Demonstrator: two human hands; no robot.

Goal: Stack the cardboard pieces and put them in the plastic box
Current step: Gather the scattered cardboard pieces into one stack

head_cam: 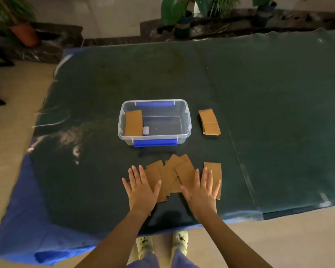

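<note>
Beige tiled floor (pixel 12 113), potted plants (pixel 174 14) along pale wall (pixel 114 14).

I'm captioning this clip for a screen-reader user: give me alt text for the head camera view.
Left hand and right hand lie flat, fingers spread, on scattered cardboard pieces on a dark green table. Beyond them a clear plastic box holds one cardboard stack; another stack sits to its right.
</note>
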